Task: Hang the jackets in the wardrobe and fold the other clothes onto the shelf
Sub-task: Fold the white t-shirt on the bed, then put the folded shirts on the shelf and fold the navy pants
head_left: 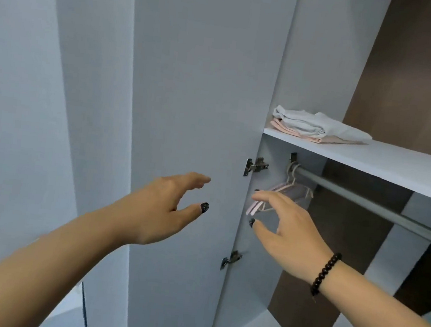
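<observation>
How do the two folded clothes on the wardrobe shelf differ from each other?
The grey garment lies on top; the pink garment lies beneath it. The grey one looks bulkier and rumpled, while only the pink one's flat, thin edges show. Both are folded and stacked at the shelf's left end.

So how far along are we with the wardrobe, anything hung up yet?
Done: two folded garments, grey on pink, lie on the shelf. In hand: nothing held; the right hand is open and reaching toward the empty hangers at the left end of the rail, and the left hand is open by the door. Left: no jacket hangs on the rail, so the hanging remains.
</observation>
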The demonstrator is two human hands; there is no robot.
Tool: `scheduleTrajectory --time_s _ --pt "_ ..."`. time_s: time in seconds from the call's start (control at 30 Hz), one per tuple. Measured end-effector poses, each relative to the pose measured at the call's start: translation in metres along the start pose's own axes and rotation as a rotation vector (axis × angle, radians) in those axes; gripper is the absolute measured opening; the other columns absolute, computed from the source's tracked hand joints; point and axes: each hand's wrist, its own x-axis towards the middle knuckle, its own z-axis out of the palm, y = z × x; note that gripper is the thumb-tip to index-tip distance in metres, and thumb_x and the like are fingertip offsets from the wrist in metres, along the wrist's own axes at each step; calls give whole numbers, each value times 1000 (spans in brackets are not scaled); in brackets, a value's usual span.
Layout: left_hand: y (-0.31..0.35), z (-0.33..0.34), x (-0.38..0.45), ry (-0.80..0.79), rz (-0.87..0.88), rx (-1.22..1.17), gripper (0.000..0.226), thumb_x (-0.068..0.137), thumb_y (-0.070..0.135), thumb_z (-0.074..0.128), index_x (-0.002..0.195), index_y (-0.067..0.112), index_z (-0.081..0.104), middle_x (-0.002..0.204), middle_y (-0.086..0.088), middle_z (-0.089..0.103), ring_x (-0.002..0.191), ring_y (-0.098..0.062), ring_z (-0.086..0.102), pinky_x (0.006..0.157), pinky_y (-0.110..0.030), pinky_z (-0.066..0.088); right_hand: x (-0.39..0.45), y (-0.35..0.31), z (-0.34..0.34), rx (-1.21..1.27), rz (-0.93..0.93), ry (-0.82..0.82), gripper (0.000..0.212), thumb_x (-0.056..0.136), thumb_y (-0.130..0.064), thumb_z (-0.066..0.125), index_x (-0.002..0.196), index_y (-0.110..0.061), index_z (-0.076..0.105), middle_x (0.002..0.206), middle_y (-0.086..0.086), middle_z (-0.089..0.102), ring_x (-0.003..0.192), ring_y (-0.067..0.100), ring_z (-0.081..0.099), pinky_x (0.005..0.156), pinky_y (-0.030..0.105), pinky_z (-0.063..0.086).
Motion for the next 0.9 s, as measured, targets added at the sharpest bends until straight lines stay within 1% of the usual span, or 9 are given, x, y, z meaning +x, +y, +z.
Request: scheduleTrajectory --time_s 0.07,0.13,0.2,0.27,0.37,0.47,0.53,0.73,0.9 --pt "-3 0 -31 15 -41 -63 55 91 56 47 143 47 27 143 22 45 105 0 55 99 -25 44 -15 -17 12 36 -35 -18 41 92 -27 56 132 -32 45 131 -24 40 74 -21 42 79 1 27" --pt "-5 2 -59 32 -78 -89 58 92 54 48 144 45 25 144 20 45 105 0 55 102 -27 43 -28 -33 25 101 -50 -25 40 92 -26 58 130 -31 47 125 -27 39 69 -30 38 76 -7 26" --pt "-9 2 -86 38 -125 -95 59 92 54 49 145 45 24 145 21 43 98 -5 61 100 -27 44 -39 -48 40 182 -36 -26 39 90 -24 60 128 -32 49 123 -28 40 85 -31 37 79 -11 22" --pt "-16 0 -110 47 -174 -103 60 92 55 49 144 49 20 146 23 41 98 -6 61 94 -22 43 -47 -62 57 270 -1 -26 38 89 -22 61 124 -33 51 121 -27 43 100 -23 37 87 -5 24" --pt "-35 -5 -144 68 -230 -116 66 92 55 49 145 52 10 146 25 39 98 -7 62 89 -18 41 -57 -83 85 349 42 -38 36 88 -20 64 120 -34 53 120 -23 49 113 -6 42 97 13 31" --pt "-59 -7 -180 97 -302 -175 68 93 54 50 145 52 7 148 21 39 92 10 52 93 -18 37 -62 -111 115 362 37 -94 34 88 -19 63 117 -34 54 122 -17 52 117 0 45 99 17 33" --pt "-77 -6 -205 114 -359 -200 69 93 54 51 146 51 7 148 21 40 90 9 53 93 -19 38 -62 -135 136 363 22 -159 34 89 -18 62 117 -35 52 121 -17 51 117 0 43 98 17 33" --pt "-145 -30 -295 172 -515 -289 62 92 48 53 146 43 25 144 18 47 111 -8 59 104 -31 44 -53 -227 204 387 -36 -257 33 93 -23 58 123 -31 52 117 -20 47 111 -2 40 96 18 32" --pt "-212 -74 -378 185 -605 -256 52 96 37 54 144 31 37 143 14 48 130 1 43 105 -19 37 -58 -314 271 418 -86 -304 33 92 -22 59 122 -33 52 107 -31 44 103 -5 42 84 7 30"
